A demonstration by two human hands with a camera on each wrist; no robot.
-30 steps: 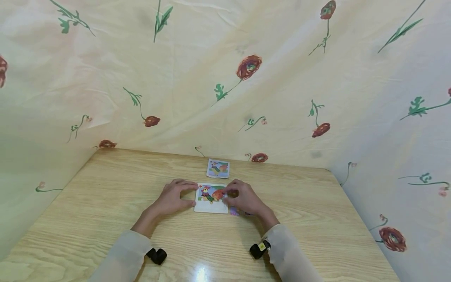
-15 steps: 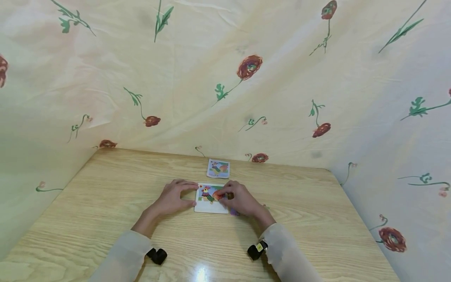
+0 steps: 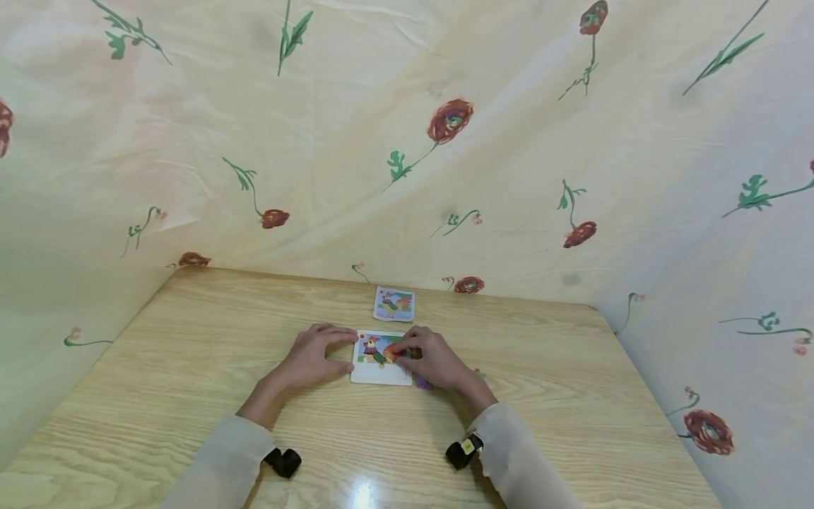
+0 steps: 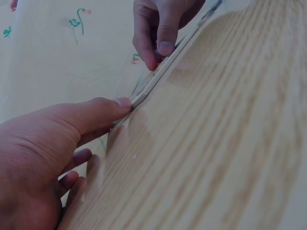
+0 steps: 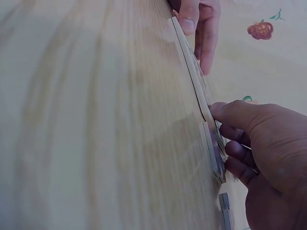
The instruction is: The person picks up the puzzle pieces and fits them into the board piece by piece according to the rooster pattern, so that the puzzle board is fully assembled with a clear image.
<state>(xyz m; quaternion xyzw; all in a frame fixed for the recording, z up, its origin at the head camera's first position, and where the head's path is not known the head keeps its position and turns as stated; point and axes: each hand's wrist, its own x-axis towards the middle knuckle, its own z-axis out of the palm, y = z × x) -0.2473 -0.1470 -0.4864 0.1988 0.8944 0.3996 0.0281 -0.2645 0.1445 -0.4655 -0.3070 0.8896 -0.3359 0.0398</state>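
A white-framed jigsaw puzzle board lies flat on the table, its upper part filled with a bright rooster picture and its lower strip white. My left hand holds the board's left side, thumb at the near corner and fingers at the far one. In the left wrist view that thumb touches the frame's edge. Over the right part of the picture, my right hand pinches at an orange puzzle piece with thumb and forefinger; the fingers partly hide it. A loose purple puzzle piece lies against the board's right side.
Behind the board lies a printed rooster picture card. Another loose puzzle piece sits under the right wrist. The wooden table meets a flowered cloth at the back and sides.
My right hand has shifted slightly left from the board's right edge onto the orange part of the picture, then stayed there. The left hand and the board have not moved.
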